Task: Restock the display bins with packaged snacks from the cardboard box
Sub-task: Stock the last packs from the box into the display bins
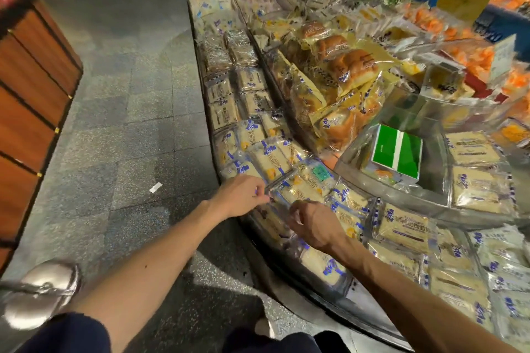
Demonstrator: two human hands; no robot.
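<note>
Display bins (266, 255): a curved, clear-fronted row along the aisle, already crowded with wrapped bread snacks
Snack packet (304, 189): the one I'm placing lies on the front bin's pile, just ahead and right of my left hand, long axis running near-left to far-right
Left hand (243, 195): pinches the packet's near-left seam, so I judge it the better one to steer with
Right hand (312, 223): curled at the packet's near edge, its back towards me; I cannot tell whether it grips
Hidden: cardboard box out of view; right fingertips covered; far bins blurred
</note>
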